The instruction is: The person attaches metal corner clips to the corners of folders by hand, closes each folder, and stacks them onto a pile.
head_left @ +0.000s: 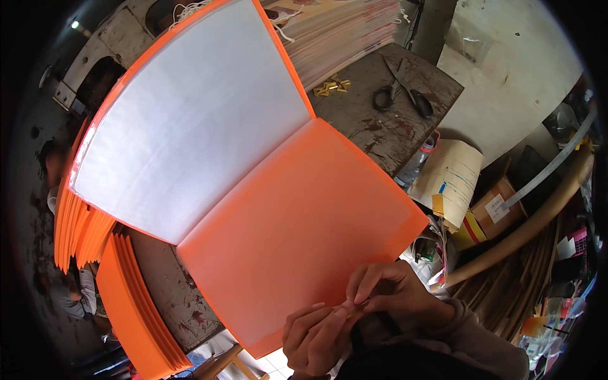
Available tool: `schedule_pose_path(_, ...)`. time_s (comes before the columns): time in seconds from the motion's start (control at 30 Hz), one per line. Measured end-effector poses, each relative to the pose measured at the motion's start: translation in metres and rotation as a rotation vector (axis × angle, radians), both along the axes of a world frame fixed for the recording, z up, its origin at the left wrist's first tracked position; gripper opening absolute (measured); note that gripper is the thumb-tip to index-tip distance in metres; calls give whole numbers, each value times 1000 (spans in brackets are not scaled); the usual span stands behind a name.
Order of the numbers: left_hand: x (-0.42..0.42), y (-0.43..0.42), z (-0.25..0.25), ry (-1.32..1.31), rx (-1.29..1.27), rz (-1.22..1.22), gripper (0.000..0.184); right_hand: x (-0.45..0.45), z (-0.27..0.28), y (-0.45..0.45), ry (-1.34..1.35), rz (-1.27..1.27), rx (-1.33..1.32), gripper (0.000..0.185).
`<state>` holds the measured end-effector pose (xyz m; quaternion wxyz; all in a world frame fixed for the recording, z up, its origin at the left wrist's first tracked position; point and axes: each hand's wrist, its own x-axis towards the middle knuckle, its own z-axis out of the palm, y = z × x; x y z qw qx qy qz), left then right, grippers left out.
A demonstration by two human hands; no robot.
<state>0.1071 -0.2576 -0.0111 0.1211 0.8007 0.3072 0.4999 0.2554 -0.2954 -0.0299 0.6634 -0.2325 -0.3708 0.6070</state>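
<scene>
An orange folder (297, 228) lies opened out in front of me, its far panel lined with a whitish sheet (190, 120). Over its near edge, my left hand (316, 339) and my right hand (389, 288) meet fingertip to fingertip. Both are closed in a pinch on something tiny between them, too small and too covered to name. Small gold-coloured metal pieces (332, 87) lie in a little heap on the dark worn table (354, 111), past the folder. Beside them rests a pair of black-handled scissors (402, 92), blades spread apart.
Several orange folders (136, 304) are stacked at the left table edge. A thick pile of flat sheets (348, 35) with white cords stands at the back. To the right are a cream-coloured roll (453, 177), a cardboard box (497, 206) and a curved pole (532, 234). Another person (57, 164) is at far left.
</scene>
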Motion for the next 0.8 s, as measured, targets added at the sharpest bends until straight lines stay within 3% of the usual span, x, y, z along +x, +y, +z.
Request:
schedule_pose_path(0.3, -7, -8, -2, 13, -175, -48, 32, 2, -3, -3, -17, 6, 11, 16)
schedule_pose_path(0.57, 3, -1, 11, -17, -93, -118, 31, 3, -4, -2, -4, 26, 37, 16)
schedule_pose_path(0.67, 8, 0, 6, 29, -28, -86, 28, 10, 1, -11, -44, -59, -44, 14)
schedule_pose_path(0.73, 10, -2, 4, 72, 11, -41, 28, 25, 2, -24, -42, -271, -118, 12)
schedule_pose_path(0.8, 13, -3, 3, 302, -35, -63, 31, 53, -5, -37, -133, -478, -230, 12)
